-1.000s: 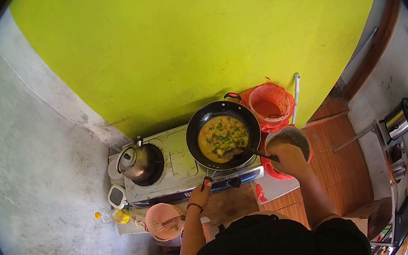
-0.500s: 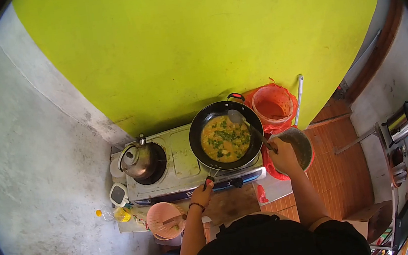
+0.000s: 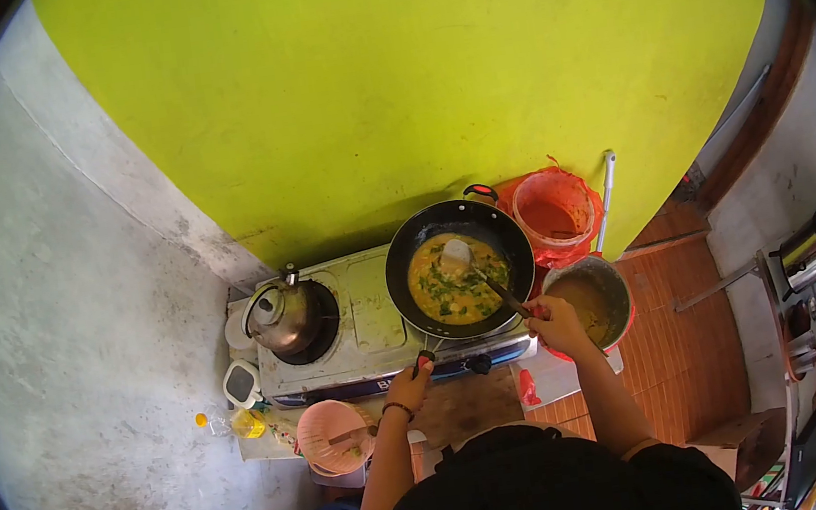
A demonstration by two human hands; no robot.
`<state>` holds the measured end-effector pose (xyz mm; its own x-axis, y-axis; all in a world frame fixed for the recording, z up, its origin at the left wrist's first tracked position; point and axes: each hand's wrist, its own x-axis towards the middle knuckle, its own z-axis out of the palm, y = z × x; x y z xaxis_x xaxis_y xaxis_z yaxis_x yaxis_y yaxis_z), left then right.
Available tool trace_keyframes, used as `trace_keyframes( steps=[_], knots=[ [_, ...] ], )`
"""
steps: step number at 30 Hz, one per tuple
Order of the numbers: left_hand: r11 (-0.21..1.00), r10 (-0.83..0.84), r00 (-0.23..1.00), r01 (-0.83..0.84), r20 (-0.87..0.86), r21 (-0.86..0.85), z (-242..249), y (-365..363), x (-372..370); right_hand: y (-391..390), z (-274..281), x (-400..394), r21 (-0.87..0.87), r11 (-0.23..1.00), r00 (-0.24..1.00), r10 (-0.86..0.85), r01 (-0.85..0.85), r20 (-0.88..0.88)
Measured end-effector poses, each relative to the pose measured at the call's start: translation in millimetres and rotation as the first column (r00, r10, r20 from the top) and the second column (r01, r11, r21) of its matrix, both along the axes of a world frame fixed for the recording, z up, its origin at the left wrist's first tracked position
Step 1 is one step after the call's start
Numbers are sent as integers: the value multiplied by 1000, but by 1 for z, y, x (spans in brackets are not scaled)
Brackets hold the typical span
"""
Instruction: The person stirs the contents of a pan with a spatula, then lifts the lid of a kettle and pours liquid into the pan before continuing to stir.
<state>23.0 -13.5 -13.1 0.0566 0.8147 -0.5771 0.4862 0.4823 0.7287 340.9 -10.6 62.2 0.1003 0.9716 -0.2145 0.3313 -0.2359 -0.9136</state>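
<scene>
A black wok (image 3: pixel 407 232) rests on the right side of the stove, with yellow broth and green leaves (image 3: pixel 446 301) inside. My left hand (image 3: pixel 408 390) is closed round the wok's handle (image 3: pixel 424 360), which points toward me. My right hand (image 3: pixel 559 326) grips a ladle (image 3: pixel 504 293) by its dark handle. The ladle's head dips into the broth near the middle of the wok. Just right of the wok, beside my right hand, stands a metal pot (image 3: pixel 618 293) with brownish contents.
A steel kettle (image 3: pixel 279 318) sits on the left burner of the stove (image 3: pixel 370 305). Behind the pot is a red bucket (image 3: pixel 555 206). A pink basket (image 3: pixel 333 435) and a yellow bottle (image 3: pixel 247 423) stand in front at left. A yellow-green wall (image 3: pixel 408 74) rises behind.
The ladle's head has moved from the wok's upper right rim down and left into the broth. My right hand has come slightly lower. My left hand keeps its hold on the handle.
</scene>
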Motion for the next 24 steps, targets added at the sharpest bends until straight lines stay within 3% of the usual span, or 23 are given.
trace_keyframes(
  steps=[6,15,21,24],
  knots=[
    [999,-26,1000,26,-3,20,1,1,-1,-3,-6,3,-130,989,972,40,-72,-230],
    [1000,-10,1000,10,9,10,-2,1,0,7,-18,-2,-184,983,988,-28,-1,-155],
    [1000,-29,998,29,-55,6,8,0,1,7,-12,-3,-207,978,933,-58,-18,-355],
    [1000,-15,998,15,-54,-12,11,0,2,2,-2,-5,-122,992,975,2,-29,-222]
  ],
)
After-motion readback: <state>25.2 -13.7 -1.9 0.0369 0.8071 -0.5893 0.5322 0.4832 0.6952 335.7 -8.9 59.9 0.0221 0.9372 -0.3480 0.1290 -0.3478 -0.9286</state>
